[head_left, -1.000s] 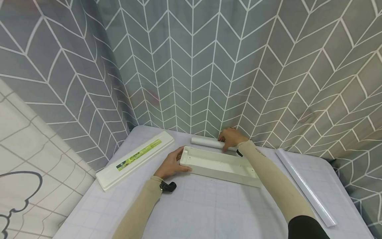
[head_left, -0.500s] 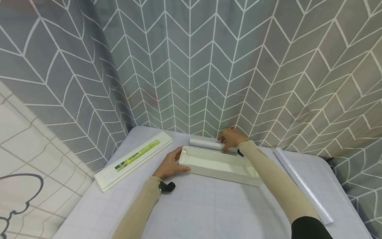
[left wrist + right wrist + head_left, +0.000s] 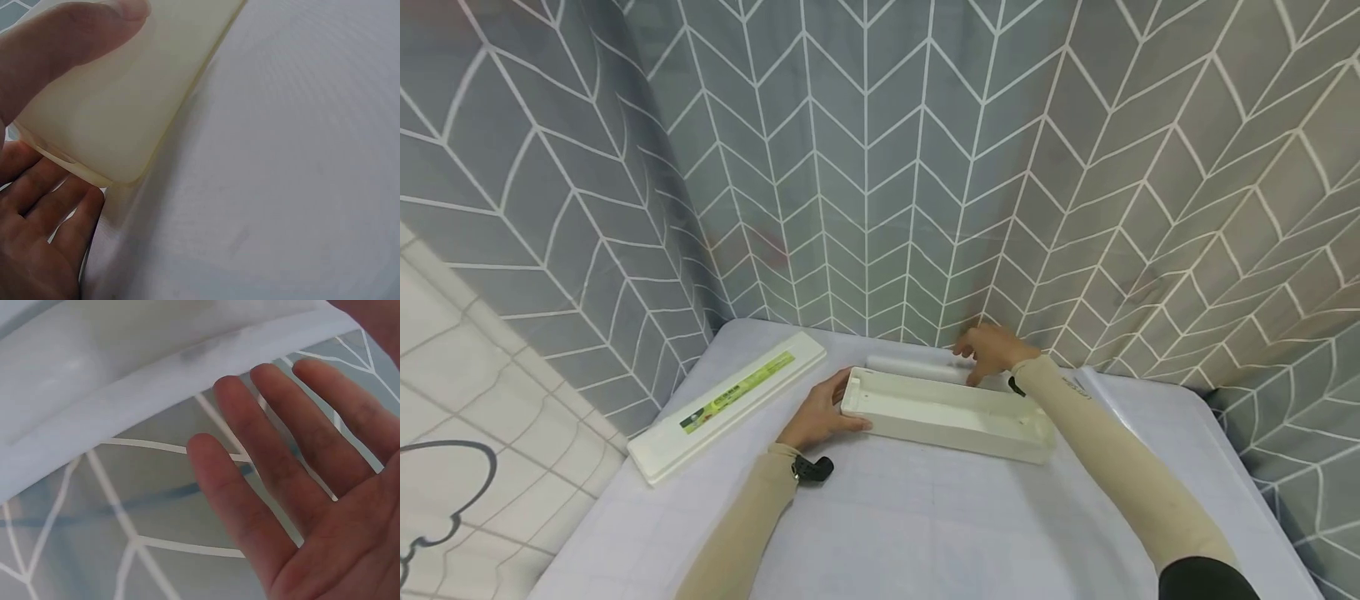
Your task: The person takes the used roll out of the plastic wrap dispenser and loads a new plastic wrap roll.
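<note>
A long, open-topped off-white plastic box (image 3: 955, 429) lies across the middle of the table. My left hand (image 3: 820, 417) grips its left end, the thumb along the front wall and the fingers behind the end, as the left wrist view also shows. Behind the box lies a white roll (image 3: 910, 369), partly hidden by its back wall. My right hand (image 3: 988, 350) reaches over the roll's right part at the table's back edge. In the right wrist view its fingers (image 3: 275, 450) are straight and spread, beside the table edge.
A long white lid (image 3: 726, 408) with a green label lies slanted at the left. A clear plastic roll (image 3: 1105, 396) lies at the right, mostly behind my right forearm. A grey patterned curtain (image 3: 887, 167) hangs right behind the table (image 3: 955, 533).
My right hand has moved a little to the right along the roll. My left hand keeps its grip on the box. The head view has shifted slightly to the right.
</note>
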`<state>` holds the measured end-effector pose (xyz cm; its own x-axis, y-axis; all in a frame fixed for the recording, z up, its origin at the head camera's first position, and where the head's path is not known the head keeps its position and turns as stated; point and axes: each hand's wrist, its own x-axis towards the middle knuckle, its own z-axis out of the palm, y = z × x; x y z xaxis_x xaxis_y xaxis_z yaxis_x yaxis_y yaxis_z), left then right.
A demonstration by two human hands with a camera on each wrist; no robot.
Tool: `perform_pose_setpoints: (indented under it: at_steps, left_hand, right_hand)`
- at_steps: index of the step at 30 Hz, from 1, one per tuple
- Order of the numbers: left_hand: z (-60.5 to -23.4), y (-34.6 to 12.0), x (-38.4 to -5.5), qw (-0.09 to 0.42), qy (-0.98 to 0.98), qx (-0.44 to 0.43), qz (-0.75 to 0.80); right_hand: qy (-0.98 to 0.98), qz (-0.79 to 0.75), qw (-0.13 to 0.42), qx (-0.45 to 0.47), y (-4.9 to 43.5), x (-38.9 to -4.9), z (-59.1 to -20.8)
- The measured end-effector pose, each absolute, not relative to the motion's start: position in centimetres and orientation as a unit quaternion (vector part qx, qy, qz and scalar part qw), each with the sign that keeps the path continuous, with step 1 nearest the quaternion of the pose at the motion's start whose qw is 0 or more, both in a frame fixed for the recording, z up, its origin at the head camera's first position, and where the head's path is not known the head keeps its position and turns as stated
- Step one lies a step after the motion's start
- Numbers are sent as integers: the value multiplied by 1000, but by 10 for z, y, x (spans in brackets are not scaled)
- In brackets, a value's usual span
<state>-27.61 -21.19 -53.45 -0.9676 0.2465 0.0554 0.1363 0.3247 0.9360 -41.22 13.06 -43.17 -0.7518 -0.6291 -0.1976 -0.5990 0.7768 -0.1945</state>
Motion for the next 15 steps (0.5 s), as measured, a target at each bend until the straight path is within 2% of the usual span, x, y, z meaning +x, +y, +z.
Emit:
perform_pose_setpoints:
  at_steps: [15]
  left_hand:
    - [-536,-213,-278,49,807,123,576]
  right_hand:
    - [930,-77,132,-334,143,-410,-435]
